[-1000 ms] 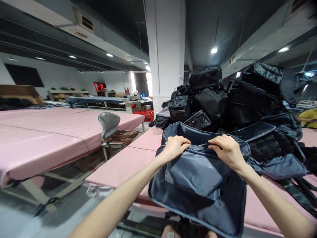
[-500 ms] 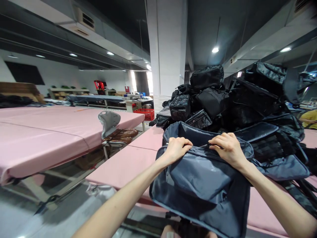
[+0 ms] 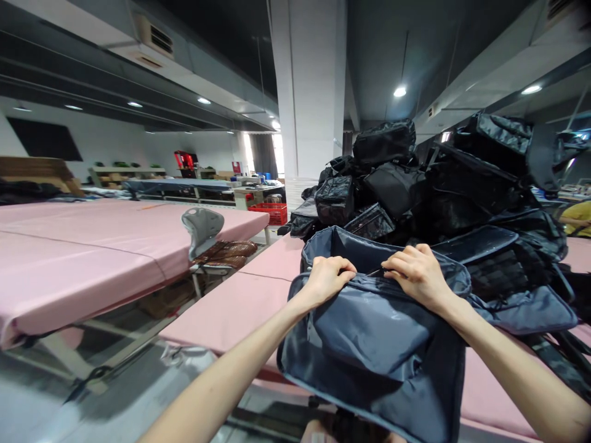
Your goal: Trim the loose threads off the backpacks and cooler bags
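A grey-blue fabric bag [image 3: 373,344] hangs over the near edge of a pink table [image 3: 231,307], its top open. My left hand [image 3: 329,278] is closed on the left part of the bag's upper rim. A little to its right, my right hand [image 3: 415,275] pinches the same rim, fingers curled over the zipper edge. Both forearms reach in from the bottom of the view.
A tall heap of black bags [image 3: 438,184] fills the table behind the grey one. Left of a gap stands another pink table [image 3: 92,246] with a grey chair [image 3: 203,231] beside it. A white pillar [image 3: 309,98] rises behind. A red crate [image 3: 270,213] sits far back.
My right hand has crept slightly left along the rim toward the left hand. The bag and left hand have hardly shifted.
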Demonstrator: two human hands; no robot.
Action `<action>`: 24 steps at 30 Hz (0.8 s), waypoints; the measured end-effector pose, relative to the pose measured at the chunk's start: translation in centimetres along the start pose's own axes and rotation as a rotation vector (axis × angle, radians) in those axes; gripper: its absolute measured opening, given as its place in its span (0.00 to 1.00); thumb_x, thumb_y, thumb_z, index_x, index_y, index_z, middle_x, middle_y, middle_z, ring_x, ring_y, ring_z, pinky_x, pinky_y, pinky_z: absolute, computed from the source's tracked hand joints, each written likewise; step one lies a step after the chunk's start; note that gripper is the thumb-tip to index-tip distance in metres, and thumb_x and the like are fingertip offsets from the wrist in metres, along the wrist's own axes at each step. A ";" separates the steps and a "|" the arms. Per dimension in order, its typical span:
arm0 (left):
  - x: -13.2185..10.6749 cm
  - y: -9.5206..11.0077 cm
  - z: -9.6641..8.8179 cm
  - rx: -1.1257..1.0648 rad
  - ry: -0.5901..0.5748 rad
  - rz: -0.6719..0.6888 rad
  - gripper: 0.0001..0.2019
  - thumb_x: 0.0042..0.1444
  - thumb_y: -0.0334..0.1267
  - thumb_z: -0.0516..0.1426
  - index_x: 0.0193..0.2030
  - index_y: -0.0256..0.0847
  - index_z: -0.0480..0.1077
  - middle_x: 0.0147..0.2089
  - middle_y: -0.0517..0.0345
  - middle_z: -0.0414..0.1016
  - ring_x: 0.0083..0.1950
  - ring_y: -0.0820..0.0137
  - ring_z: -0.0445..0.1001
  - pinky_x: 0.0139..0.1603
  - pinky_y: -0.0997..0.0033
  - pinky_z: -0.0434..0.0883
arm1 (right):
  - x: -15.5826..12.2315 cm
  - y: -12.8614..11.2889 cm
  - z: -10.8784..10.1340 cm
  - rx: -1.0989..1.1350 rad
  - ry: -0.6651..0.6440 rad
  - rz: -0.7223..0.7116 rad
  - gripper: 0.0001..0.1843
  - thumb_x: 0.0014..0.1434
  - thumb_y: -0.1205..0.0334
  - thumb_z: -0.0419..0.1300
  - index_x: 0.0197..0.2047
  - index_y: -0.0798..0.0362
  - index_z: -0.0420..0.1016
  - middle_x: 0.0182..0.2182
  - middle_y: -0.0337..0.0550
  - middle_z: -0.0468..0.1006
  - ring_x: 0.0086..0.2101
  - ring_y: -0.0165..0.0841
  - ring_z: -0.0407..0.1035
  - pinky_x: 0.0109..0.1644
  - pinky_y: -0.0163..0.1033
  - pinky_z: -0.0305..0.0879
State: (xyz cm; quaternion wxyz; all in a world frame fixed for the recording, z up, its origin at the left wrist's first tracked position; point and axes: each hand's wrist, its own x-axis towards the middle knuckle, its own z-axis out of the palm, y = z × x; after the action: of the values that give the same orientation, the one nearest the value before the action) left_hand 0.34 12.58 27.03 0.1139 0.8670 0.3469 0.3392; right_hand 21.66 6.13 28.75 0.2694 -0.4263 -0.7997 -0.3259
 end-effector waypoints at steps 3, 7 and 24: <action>0.0 -0.1 0.0 0.000 -0.007 -0.006 0.08 0.52 0.34 0.54 0.32 0.41 0.75 0.36 0.61 0.78 0.39 0.71 0.73 0.45 0.72 0.65 | 0.0 0.0 -0.1 0.051 -0.054 -0.034 0.04 0.57 0.61 0.57 0.34 0.49 0.73 0.29 0.38 0.78 0.31 0.31 0.66 0.39 0.41 0.49; -0.2 -0.3 0.0 -0.023 0.006 0.007 0.08 0.53 0.34 0.54 0.33 0.42 0.75 0.37 0.62 0.78 0.40 0.71 0.73 0.45 0.71 0.64 | -0.3 0.4 -0.1 0.225 0.000 0.103 0.04 0.56 0.60 0.59 0.34 0.49 0.73 0.31 0.37 0.78 0.31 0.30 0.67 0.39 0.40 0.52; 0.7 1.6 1.3 0.356 0.076 0.321 0.09 0.58 0.36 0.51 0.33 0.39 0.71 0.35 0.55 0.71 0.40 0.68 0.65 0.45 0.61 0.56 | -0.8 1.0 0.6 0.052 -0.018 0.084 0.07 0.57 0.58 0.57 0.34 0.50 0.74 0.31 0.39 0.79 0.31 0.31 0.67 0.39 0.41 0.49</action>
State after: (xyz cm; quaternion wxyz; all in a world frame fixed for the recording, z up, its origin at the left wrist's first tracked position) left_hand 2.44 11.92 27.13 -0.1094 0.9040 0.2628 0.3190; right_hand 22.87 6.58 28.10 0.2865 -0.4551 -0.7919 -0.2893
